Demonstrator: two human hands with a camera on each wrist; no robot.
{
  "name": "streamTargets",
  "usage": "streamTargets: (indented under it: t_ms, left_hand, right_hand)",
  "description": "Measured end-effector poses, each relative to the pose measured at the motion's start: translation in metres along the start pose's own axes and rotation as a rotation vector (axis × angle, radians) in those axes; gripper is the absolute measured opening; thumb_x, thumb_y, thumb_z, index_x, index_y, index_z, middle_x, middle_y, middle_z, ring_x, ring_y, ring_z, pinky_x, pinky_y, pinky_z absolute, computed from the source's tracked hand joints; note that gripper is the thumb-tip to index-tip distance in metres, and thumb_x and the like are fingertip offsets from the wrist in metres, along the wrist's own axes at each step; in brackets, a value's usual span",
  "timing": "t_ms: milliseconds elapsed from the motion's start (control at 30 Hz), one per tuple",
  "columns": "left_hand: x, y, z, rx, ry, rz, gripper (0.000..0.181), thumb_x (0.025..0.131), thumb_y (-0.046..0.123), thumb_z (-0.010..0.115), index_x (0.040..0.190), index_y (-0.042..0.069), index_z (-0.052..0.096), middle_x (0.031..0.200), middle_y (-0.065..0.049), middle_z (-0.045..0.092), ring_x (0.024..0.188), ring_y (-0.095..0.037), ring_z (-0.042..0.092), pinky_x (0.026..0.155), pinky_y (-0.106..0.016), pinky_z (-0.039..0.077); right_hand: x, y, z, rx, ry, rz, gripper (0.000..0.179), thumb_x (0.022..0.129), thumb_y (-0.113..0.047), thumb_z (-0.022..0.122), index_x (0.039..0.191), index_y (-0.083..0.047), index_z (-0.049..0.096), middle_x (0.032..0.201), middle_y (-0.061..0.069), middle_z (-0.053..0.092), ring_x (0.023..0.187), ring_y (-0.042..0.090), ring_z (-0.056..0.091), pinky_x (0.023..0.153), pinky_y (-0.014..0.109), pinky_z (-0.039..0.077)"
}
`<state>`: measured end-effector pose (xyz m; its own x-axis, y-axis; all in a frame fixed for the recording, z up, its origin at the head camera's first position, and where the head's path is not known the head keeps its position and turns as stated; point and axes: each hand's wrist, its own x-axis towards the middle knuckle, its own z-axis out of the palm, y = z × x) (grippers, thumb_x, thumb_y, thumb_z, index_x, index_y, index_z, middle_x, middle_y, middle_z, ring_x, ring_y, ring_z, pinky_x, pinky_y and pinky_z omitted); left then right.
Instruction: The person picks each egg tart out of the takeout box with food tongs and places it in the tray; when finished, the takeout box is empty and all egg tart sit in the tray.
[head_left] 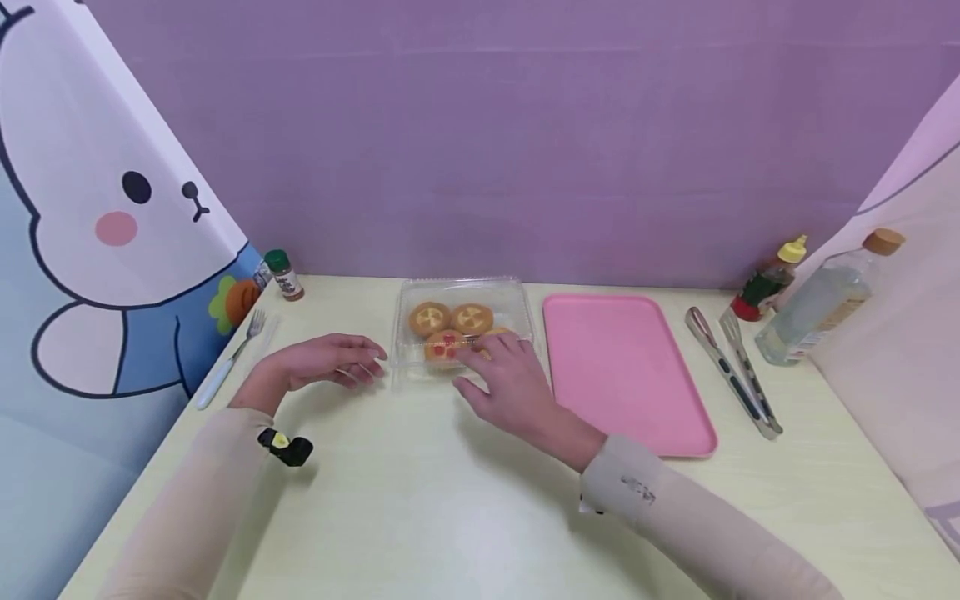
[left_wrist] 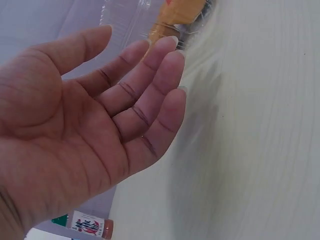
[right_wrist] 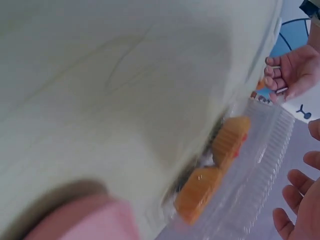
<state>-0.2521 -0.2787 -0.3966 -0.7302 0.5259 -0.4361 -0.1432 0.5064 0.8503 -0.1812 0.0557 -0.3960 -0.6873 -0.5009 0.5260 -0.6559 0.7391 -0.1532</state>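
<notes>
A clear plastic box [head_left: 517, 302] with several small round pastries sits at the back middle of the table. Two pastries [head_left: 472, 318] have a pale cross pattern on top, and one in front, a red-dotted pastry [head_left: 444, 348], partly shows. My right hand [head_left: 517, 387] hovers over the box's front right corner, overlapping a pastry there, its fingers loosely bent and holding nothing. To the left of the box, my left hand [head_left: 330, 362] is raised with relaxed fingers, and the left wrist view shows its bare palm [left_wrist: 65, 125].
Right of the box lies a pink tray [head_left: 622, 375]. Beyond it are metal tongs [head_left: 731, 375], a yellow-capped sauce bottle [head_left: 768, 279] and a clear corked bottle [head_left: 825, 300]. At the left edge are a fork [head_left: 228, 362] and a green-capped spice jar [head_left: 285, 275]. A purple cloth [head_left: 480, 167] hangs behind.
</notes>
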Motion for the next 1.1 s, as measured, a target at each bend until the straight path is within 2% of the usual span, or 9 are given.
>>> streamTargets:
  t_ms: [167,333,533,800,967,1100]
  left_hand:
    - [0.007,-0.005,0.002,-0.036,-0.025,0.013,0.045,0.106,0.030,0.049,0.139,-0.001,0.048,0.127,-0.014,0.065,0.109,-0.022,0.064,0.094,-0.038,0.054]
    - [0.011,-0.007,0.006,-0.108,-0.023,0.018,0.043,0.106,0.030,0.051,0.136,-0.001,0.050,0.118,-0.005,0.067,0.106,-0.020,0.064,0.092,-0.037,0.054]
    - [0.014,-0.012,0.009,-0.161,-0.033,0.060,0.039,0.107,0.026,0.049,0.133,-0.003,0.051,0.116,-0.005,0.067,0.104,-0.018,0.064,0.090,-0.036,0.055]
    - [0.017,-0.012,0.014,-0.246,-0.038,0.059,0.038,0.105,0.024,0.052,0.131,-0.004,0.051,0.110,-0.002,0.068,0.099,-0.018,0.063,0.087,-0.033,0.056]
    - [0.018,-0.012,0.014,-0.267,-0.021,0.054,0.037,0.105,0.024,0.053,0.129,-0.004,0.052,0.107,-0.003,0.068,0.096,-0.017,0.063,0.084,-0.030,0.055]
    - [0.018,-0.013,0.015,-0.284,-0.015,0.056,0.030,0.105,0.023,0.053,0.124,0.000,0.057,0.105,-0.004,0.067,0.094,-0.017,0.063,0.082,-0.029,0.055]
  right_hand:
    - [0.008,-0.014,0.017,-0.064,0.007,-0.005,0.030,0.093,-0.040,0.068,0.117,-0.024,0.073,0.114,0.002,0.065,0.110,0.023,0.056,0.092,0.046,0.045]
    - [0.017,-0.029,0.033,-0.113,0.021,-0.025,0.031,0.094,-0.043,0.065,0.119,-0.026,0.072,0.113,-0.001,0.065,0.109,0.021,0.056,0.089,0.041,0.046]
    - [0.026,-0.044,0.050,-0.127,0.132,-0.045,0.028,0.092,-0.040,0.069,0.115,-0.025,0.075,0.107,-0.002,0.066,0.105,0.020,0.055,0.087,0.038,0.043]
    - [0.031,-0.052,0.070,-0.137,0.231,0.004,0.023,0.089,-0.041,0.072,0.107,-0.027,0.078,0.102,-0.005,0.066,0.100,0.017,0.055,0.084,0.037,0.041]
    - [0.034,-0.054,0.077,-0.146,0.236,0.036,0.022,0.089,-0.042,0.072,0.105,-0.028,0.078,0.101,-0.006,0.066,0.100,0.017,0.054,0.086,0.036,0.040]
    - [0.035,-0.057,0.079,-0.151,0.214,0.069,0.021,0.089,-0.042,0.072,0.104,-0.029,0.078,0.100,-0.006,0.066,0.100,0.017,0.054,0.086,0.036,0.040]
